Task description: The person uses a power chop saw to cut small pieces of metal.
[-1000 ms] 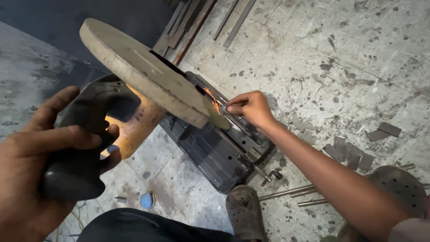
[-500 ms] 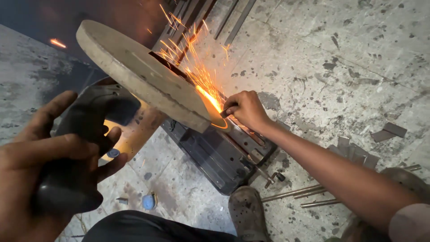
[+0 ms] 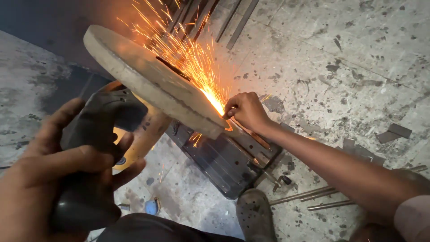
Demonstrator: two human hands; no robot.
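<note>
At the lower left, the left hand [image 3: 49, 179] is wrapped tight around the dark handle [image 3: 89, 179] of a chop saw, fingers curled over the top and thumb reaching up along its far side. From that grip the saw's grey blade guard [image 3: 148, 85] slants up and across the middle, with its lower end dipped down to the dark saw base [image 3: 219, 163] on the floor. Sparks [image 3: 188, 58] fan upward from where the guard's low end meets a thin metal strip [image 3: 251, 136] lying across the base. The right hand [image 3: 246, 110] is closed on that strip just beside the cut, knuckles up, fingertips pinching down, its forearm stretching away to the lower right. A shoe [image 3: 255, 215] rests at the base's near edge, and metal rods [image 3: 313, 197] lie on the speckled concrete floor [image 3: 349, 54].
</note>
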